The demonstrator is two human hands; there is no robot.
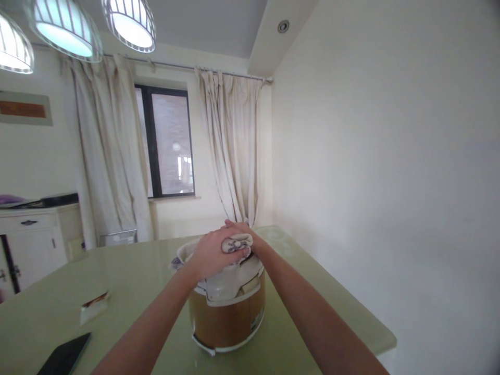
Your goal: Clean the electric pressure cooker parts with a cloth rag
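A rice cooker (224, 325) with a brown body and white lid stands upright on the pale green table (136, 276), in front of me. On top of its lid lies a folded white cloth (237, 243) with a dark pattern. My left hand (213, 252) is closed round the cloth from the left, its thumb along the near side. From the right, my right hand (245, 229) presses on the cloth's far side; most of its fingers are hidden behind the cloth and the left hand. More pale cloth (185, 251) shows at the lid's left edge.
A black phone-like slab (66, 355) lies at the table's near left. Beyond it is a small white packet (94, 307). A white cabinet (35, 234) stands at the left, and a bare wall (371, 182) runs along the right. Lamps (130, 26) hang overhead.
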